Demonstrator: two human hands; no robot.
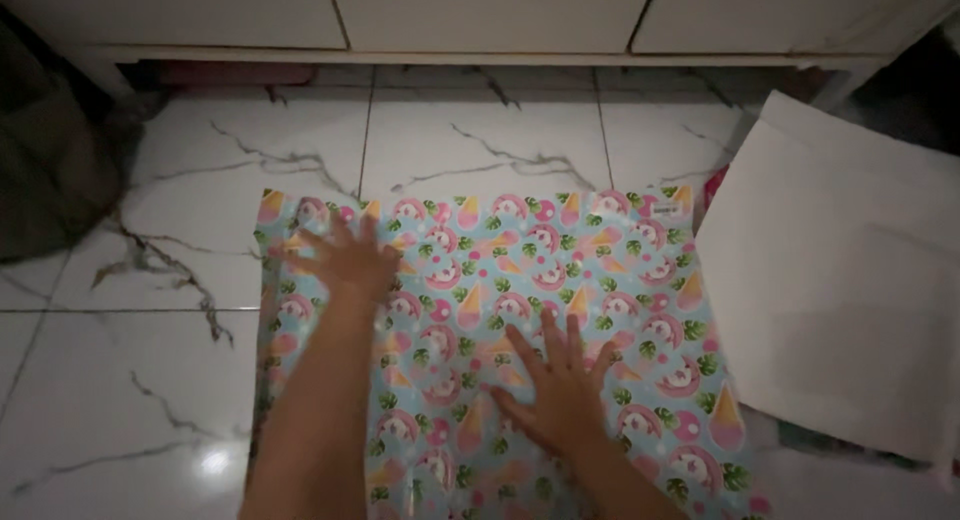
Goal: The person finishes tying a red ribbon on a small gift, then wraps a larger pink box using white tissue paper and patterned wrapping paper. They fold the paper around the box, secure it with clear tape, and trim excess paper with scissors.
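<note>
Both my hands lie flat on a sheet of wrapping paper [560,310], pale blue with pink rounds, cones and green leaves, spread on the white marble-veined floor [150,380] in the middle and lower middle of the frame. My left hand [350,260] presses near the sheet's upper left corner, fingers [318,242] spread apart and clamped on nothing. My right hand [560,395] rests palm down in the lower centre, its fingers apart too, only pressing.

The sheet's long axis looks to run from the bottom of the frame up toward the white cabinet fronts [480,15] at the top, though its near end runs out of view, so I cannot be sure. Its far edge lies roughly level across the frame, and the printed side faces up.

The left edge of the sheet looks curled or lifted, blurred in this dim light. I judge that if I ease either palm, that side could roll back over itself. The paper looks glossy and the tile shiny, so a sideways push could make the whole sheet skate or crease under my right palm. A large white sheet or board [840,280] lies at the right, its edge just beside the patterned paper and perhaps overlapping it; sliding rightward could tuck one under the other
</note>
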